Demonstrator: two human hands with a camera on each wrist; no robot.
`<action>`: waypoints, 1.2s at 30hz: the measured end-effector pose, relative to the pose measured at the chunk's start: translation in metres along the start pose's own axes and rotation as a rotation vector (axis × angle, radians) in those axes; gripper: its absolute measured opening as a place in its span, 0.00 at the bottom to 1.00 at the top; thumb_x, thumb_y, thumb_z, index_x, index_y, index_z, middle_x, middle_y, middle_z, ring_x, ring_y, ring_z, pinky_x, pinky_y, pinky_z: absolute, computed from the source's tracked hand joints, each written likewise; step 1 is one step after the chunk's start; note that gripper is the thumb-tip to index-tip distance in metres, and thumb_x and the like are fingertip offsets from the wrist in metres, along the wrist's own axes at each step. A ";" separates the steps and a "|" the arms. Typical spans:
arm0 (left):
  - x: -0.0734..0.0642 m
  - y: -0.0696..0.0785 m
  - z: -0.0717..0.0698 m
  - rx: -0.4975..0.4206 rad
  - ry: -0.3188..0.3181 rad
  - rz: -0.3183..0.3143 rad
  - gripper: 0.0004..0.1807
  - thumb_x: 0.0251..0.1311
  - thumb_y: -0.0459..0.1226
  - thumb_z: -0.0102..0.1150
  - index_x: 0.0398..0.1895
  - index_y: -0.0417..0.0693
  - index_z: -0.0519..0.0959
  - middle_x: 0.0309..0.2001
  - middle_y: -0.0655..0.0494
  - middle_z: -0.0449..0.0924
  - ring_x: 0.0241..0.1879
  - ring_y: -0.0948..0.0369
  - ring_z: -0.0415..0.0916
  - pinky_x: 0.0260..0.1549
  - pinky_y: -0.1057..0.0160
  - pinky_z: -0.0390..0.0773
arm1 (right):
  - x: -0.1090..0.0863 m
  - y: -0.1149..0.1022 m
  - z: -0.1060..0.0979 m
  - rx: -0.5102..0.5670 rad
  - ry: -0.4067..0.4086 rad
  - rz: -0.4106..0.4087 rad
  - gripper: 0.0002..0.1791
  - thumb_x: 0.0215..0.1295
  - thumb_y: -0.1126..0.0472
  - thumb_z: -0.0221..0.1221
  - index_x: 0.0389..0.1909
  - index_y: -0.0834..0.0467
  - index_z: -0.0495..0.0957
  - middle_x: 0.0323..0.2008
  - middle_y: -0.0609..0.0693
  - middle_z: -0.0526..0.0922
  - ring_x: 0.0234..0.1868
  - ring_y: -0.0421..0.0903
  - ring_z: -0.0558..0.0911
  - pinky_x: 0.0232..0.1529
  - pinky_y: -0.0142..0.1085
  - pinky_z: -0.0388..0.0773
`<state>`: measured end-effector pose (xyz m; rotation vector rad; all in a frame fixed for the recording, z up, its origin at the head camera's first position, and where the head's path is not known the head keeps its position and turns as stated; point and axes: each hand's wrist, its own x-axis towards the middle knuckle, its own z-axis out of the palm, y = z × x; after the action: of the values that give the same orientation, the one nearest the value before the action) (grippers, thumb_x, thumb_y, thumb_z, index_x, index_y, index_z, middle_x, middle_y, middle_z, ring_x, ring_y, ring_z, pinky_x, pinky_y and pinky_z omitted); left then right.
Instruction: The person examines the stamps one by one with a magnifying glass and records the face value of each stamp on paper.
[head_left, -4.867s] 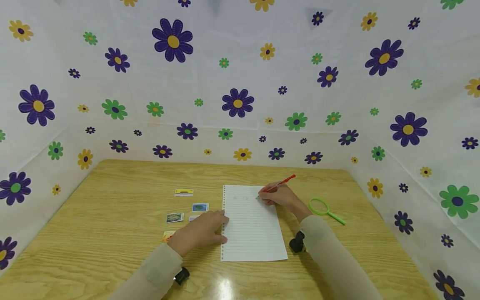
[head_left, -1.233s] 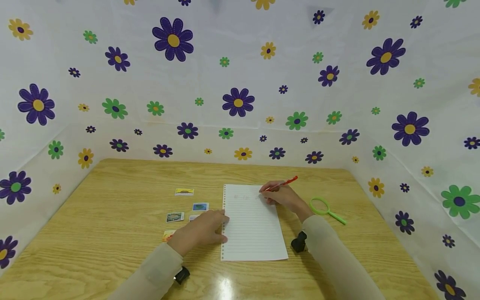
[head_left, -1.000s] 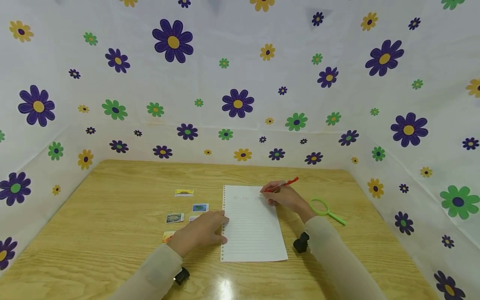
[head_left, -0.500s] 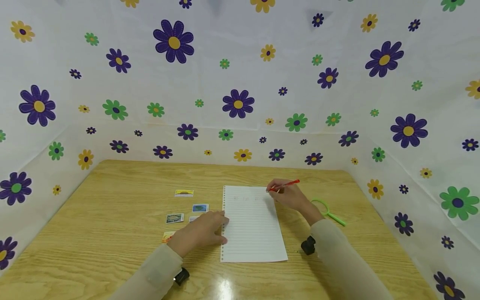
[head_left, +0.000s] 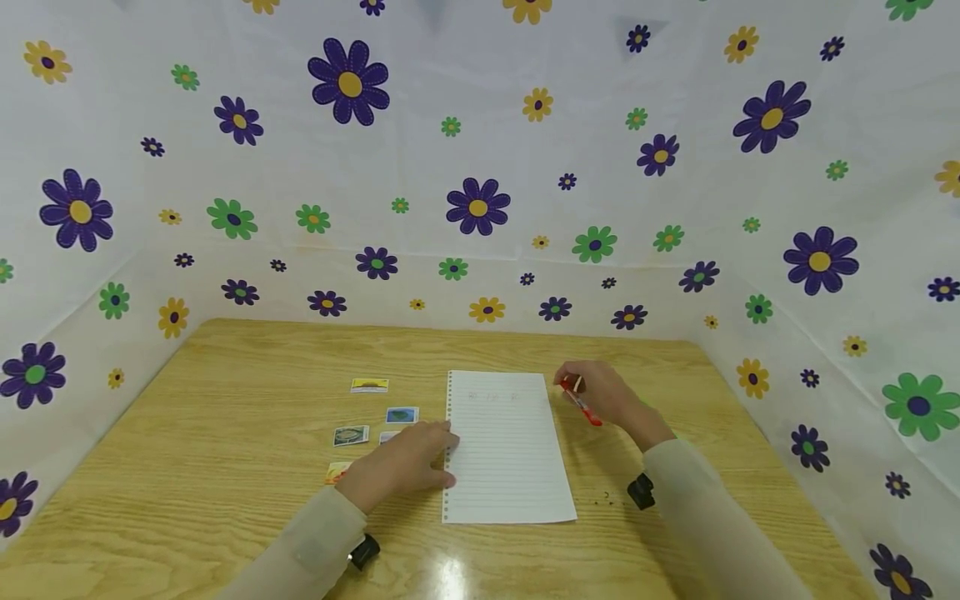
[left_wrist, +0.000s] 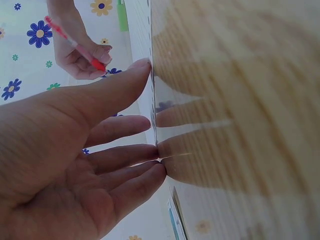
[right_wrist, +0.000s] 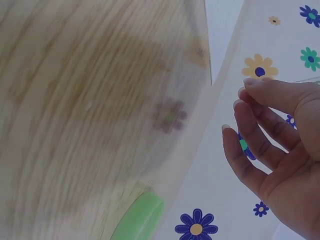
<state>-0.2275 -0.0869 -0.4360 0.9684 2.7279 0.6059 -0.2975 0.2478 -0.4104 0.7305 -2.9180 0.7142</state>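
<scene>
A lined sheet of paper [head_left: 506, 458] lies on the table, with faint writing near its top. My left hand [head_left: 408, 462] rests at its punched left edge, fingers and thumb extended; the left wrist view has those fingertips right at the paper's edge. Just beyond the top right corner of the sheet, my right hand [head_left: 600, 392] pinches a red pen [head_left: 583, 406] whose far end slants down to the right. From the left wrist the red pen [left_wrist: 75, 44] shows across the fingers; in the right wrist view the thumb and fingertips of that hand [right_wrist: 280, 130] come together.
Several small picture cards lie left of the paper, among them a yellow one [head_left: 370, 386] and a blue one [head_left: 402, 415]. The right arm hides the magnifying glass from the head camera; its green handle [right_wrist: 139, 217] shows at the right wrist. Flowered cloth [head_left: 480, 125] walls the table.
My right hand has left the writing line and moved right, off the paper. The pen has swung from pointing up-right to down-right. My left hand has stayed put; writing has been added.
</scene>
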 end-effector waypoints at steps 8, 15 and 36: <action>0.000 0.000 0.000 0.006 0.008 0.018 0.20 0.60 0.40 0.74 0.51 0.40 0.83 0.66 0.34 0.76 0.65 0.40 0.76 0.63 0.45 0.78 | -0.009 0.016 -0.003 -0.100 -0.042 0.006 0.14 0.58 0.78 0.62 0.41 0.62 0.85 0.32 0.53 0.88 0.31 0.43 0.80 0.37 0.38 0.82; -0.001 0.000 -0.002 0.011 0.006 0.028 0.20 0.59 0.40 0.74 0.51 0.39 0.82 0.66 0.33 0.76 0.65 0.40 0.76 0.63 0.45 0.78 | -0.014 0.020 -0.002 -0.184 -0.067 0.031 0.13 0.58 0.77 0.62 0.39 0.59 0.85 0.33 0.53 0.87 0.32 0.44 0.79 0.38 0.39 0.83; 0.000 -0.001 -0.001 -0.006 0.004 0.033 0.19 0.60 0.40 0.74 0.51 0.40 0.82 0.67 0.33 0.75 0.67 0.39 0.74 0.65 0.44 0.76 | -0.019 0.026 -0.012 -0.151 -0.211 0.008 0.12 0.57 0.73 0.70 0.40 0.58 0.84 0.36 0.50 0.88 0.32 0.42 0.77 0.38 0.34 0.78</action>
<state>-0.2283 -0.0876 -0.4357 1.0144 2.7170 0.6222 -0.2932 0.2822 -0.4140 0.8247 -3.1209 0.4352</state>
